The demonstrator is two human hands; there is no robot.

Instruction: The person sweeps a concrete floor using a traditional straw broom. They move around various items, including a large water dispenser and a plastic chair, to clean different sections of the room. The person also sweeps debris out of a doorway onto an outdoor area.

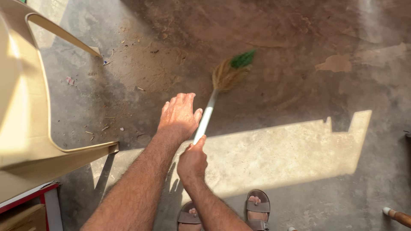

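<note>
Right hand (192,160) is curled tight around the white handle of the broom (214,100), whose bristles are out over the dusty floor (299,77). Left hand (180,115) is flat, fingers stretched and close together, just beside the handle, near the chair (25,107).

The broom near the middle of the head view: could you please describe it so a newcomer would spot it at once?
Start at the cream plastic chair on the left and look right across the dusty concrete floor. There the right hand grips the broom by its white handle, beside the open left hand. Its straw-coloured bristles with a green band are unlike anything nearby.
</note>
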